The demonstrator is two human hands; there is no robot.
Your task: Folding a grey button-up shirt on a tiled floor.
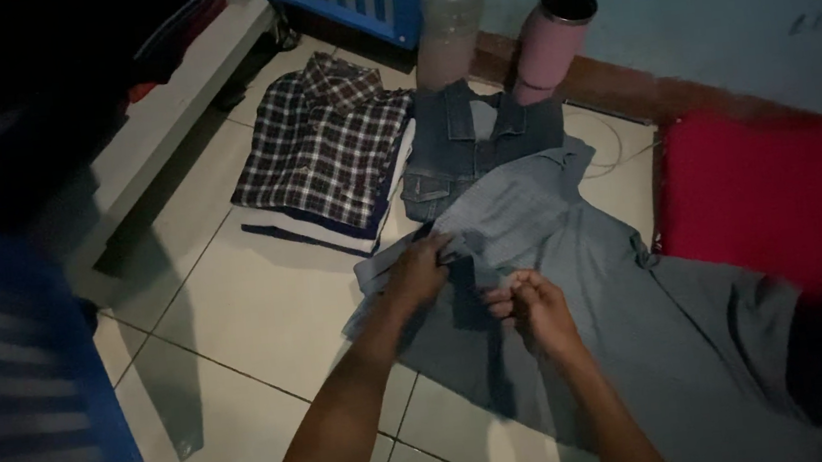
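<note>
Grey shirt [596,273] lies flat on the floor tiles [258,316], so its front placket is reachable. Left hand [418,272] pinches that edge; right hand [536,307] is closed on it. Folded plaid stack [323,149] sits at 11 o'clock, denim garment [463,146] at 12.

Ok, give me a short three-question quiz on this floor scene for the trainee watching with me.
1. True or false: both hands grip the blue-grey shirt spread on the tiled floor.
2. Which folded garment lies on top of the stack at the upper left? A) the plaid shirt B) the denim garment C) the red cushion
3. Which two containers stand by the wall behind the clothes?

Key
1. True: the left hand and the right hand both pinch the shirt's front edge.
2. A.
3. A clear plastic bottle and a pink tumbler.
</note>
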